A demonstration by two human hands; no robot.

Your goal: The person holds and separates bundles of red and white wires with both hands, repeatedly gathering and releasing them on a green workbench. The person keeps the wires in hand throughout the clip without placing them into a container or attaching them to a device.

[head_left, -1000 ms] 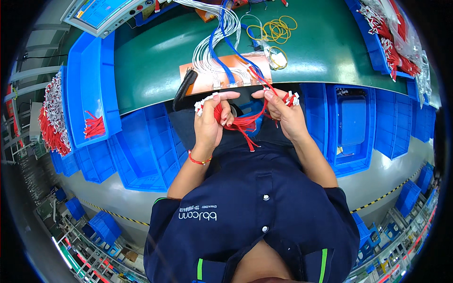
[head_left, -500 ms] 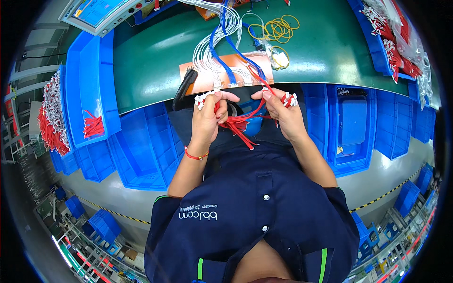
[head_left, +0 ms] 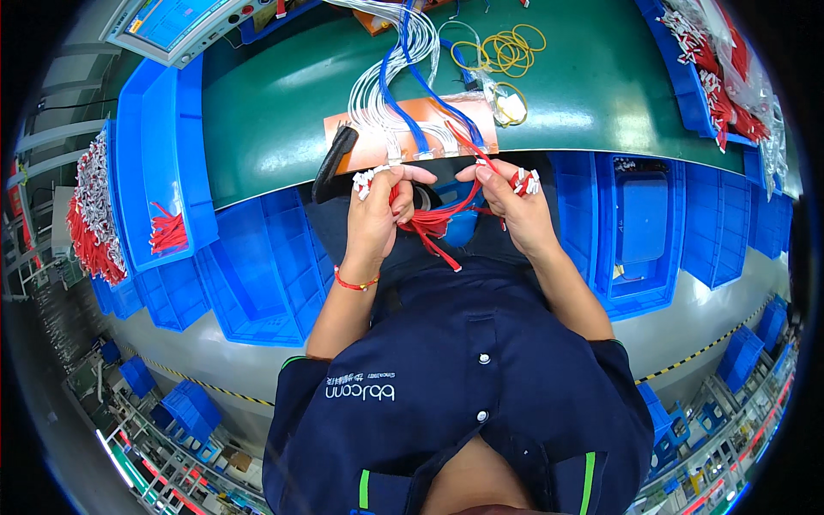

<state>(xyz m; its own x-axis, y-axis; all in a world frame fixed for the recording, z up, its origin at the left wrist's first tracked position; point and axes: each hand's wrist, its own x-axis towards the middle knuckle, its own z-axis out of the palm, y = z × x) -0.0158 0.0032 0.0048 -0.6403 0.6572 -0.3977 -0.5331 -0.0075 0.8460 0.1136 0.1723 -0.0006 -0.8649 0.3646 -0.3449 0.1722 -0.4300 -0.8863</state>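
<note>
A bundle of red cables with white connectors [head_left: 427,225] hangs between my two hands, just off the near edge of the bench. My left hand [head_left: 378,206] is closed round one part of it; white plugs stick out at its outer side and the index finger points inward. Thumb and fingers of my right hand [head_left: 515,202] are closed on another part, with white plugs showing beyond the knuckles. One red strand rises from the right fingers over the orange board [head_left: 343,154]. Beyond my hands, white and blue wires [head_left: 390,94] run into connectors along that board's near edge.
On the green bench [head_left: 592,103] lie yellow rubber bands [head_left: 511,53] and a black strap [head_left: 333,163]. A tester with a screen [head_left: 176,26] stands far left. Blue bins [head_left: 154,146] flank the bench, some with red cables [head_left: 168,230]; others [head_left: 639,223] sit below its edge.
The loose ends of the red bundle have drawn together and hang slightly differently below my hands. The red strand over the board has shifted a little. Both hands stay nearly in place.
</note>
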